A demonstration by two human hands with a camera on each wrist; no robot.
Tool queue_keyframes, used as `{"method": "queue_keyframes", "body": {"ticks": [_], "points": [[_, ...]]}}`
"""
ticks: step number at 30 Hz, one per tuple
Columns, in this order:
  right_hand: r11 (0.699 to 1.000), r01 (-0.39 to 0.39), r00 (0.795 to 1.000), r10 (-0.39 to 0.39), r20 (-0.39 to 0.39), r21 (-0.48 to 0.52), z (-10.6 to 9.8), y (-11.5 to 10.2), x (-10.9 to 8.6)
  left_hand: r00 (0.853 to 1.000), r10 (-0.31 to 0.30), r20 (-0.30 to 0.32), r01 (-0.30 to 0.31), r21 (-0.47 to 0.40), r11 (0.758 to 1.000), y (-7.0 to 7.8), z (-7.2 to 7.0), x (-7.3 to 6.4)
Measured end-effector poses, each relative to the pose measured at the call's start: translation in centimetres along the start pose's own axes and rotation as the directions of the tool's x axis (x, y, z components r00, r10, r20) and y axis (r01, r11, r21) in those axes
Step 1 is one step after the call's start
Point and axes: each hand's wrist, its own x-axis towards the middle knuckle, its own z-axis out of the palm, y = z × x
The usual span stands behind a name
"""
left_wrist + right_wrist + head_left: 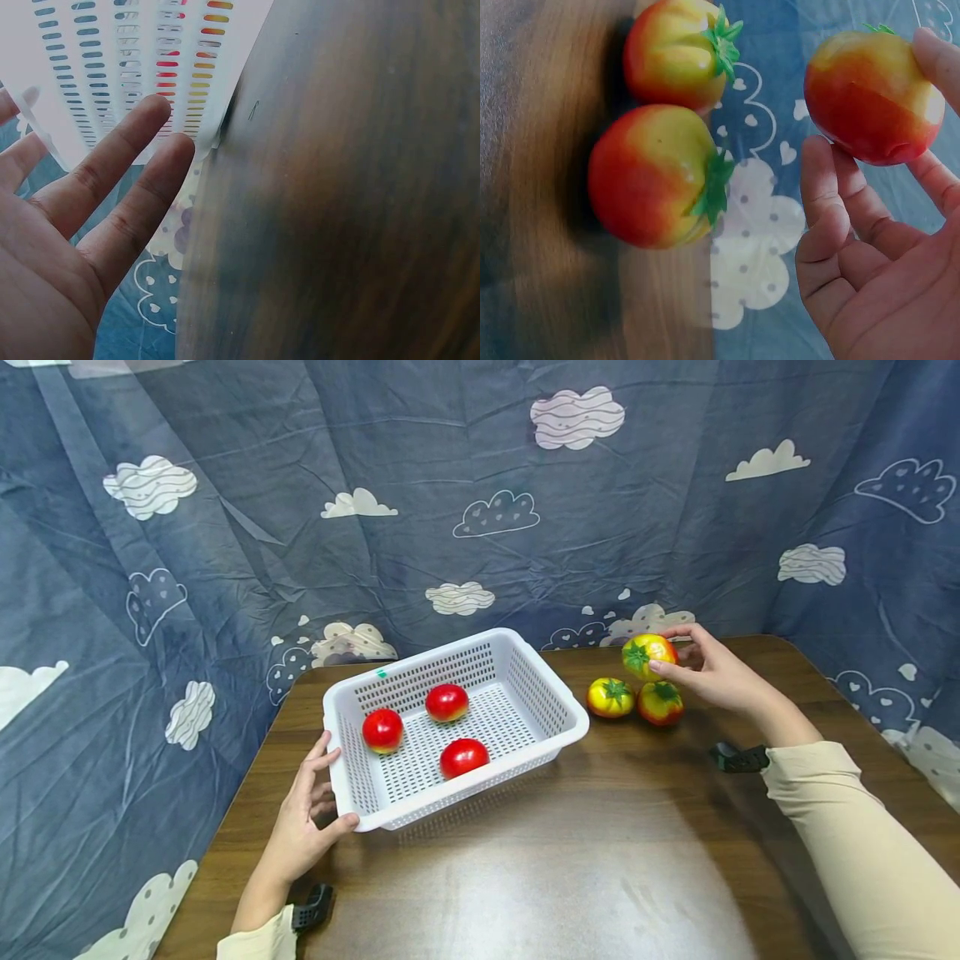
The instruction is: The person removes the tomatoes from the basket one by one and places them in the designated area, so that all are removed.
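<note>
My right hand (pixel 708 672) holds a red-and-yellow toy tomato (pixel 647 656) between thumb and fingers, above two similar tomatoes on the table. Those two, one on the left (pixel 610 697) and one on the right (pixel 660 703), sit side by side with green leaf tops. In the right wrist view the held tomato (pixel 874 97) is off the surface. My left hand (pixel 300 818) grips the left end of a white perforated basket (pixel 457 797), thumb and a finger at its rim. Two other fingers (pixel 135 202) extend along the end wall in the left wrist view. Three red tomatoes (pixel 447 702) lie inside the basket.
A brown wooden table (pixel 570 860) carries everything. Behind it hangs a blue cloth (pixel 420 460) with a cloud print, close to the table's back edge. Dark bands with a small device sit at both wrists.
</note>
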Motion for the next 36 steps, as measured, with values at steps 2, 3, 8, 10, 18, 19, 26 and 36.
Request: {"method": "queue_keyframes", "body": {"ticks": [2,3,8,10,18,19,26,36], "points": [[1.000,0.005,1.000,-0.004,-0.016,0.011,-0.2,0.3,-0.2,1.000,0.000,0.000,0.000,0.000,1.000,0.0,0.0,0.0],[1.000,0.005,1.000,-0.004,-0.018,0.019,-0.3,0.4,-0.2,1.000,-0.001,0.000,0.001,0.001,1.000,0.0,0.0,0.0],[0.999,-0.010,1.000,0.010,-0.006,0.052,-0.9,1.2,-0.6,1.000,-0.002,0.000,0.002,0.002,1.000,0.1,0.0,0.0],[0.998,-0.017,1.000,0.017,0.000,0.053,-1.2,1.5,-0.8,1.000,-0.001,0.001,0.001,0.001,1.000,0.1,0.0,0.0],[0.997,-0.056,0.998,0.056,-0.008,0.049,-1.6,2.9,-1.3,1.000,-0.001,0.000,0.001,0.008,1.000,0.1,0.0,0.0],[0.997,-0.054,0.998,0.054,-0.014,0.049,-1.6,3.2,-1.3,1.000,-0.002,0.000,0.002,0.009,1.000,0.1,0.0,0.0],[0.996,-0.055,0.997,0.059,-0.043,0.069,-1.6,4.7,-1.8,1.000,-0.003,-0.003,0.003,0.009,1.000,0.3,0.0,0.0],[0.988,-0.119,0.990,0.125,-0.062,0.093,-1.6,7.0,-2.8,1.000,-0.008,-0.005,0.008,0.005,1.000,0.3,0.1,0.0]]}}
